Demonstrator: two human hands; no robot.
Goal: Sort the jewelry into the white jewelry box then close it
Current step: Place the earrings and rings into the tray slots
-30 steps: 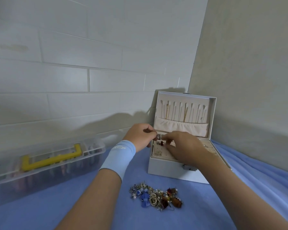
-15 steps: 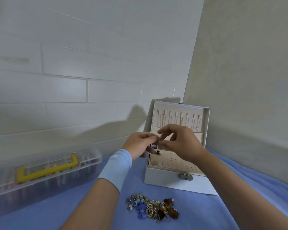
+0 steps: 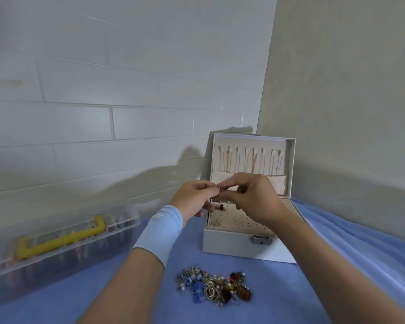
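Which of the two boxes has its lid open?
The white jewelry box by the wall corner: its lid stands upright, showing gold chains hanging inside. The clear plastic box with the yellow handle on the left is shut.

One head-worn camera, the only view, looks forward and down at close range, facing the white jewelry box [image 3: 232,246] in the wall corner [image 3: 267,90]

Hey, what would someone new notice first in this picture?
The left hand and right hand meet mid-frame, pinching a tiny dark piece above the open white box in the corner. Next comes the tangled jewelry pile on the blue cloth before the box, then the clear case with a yellow handle at left.
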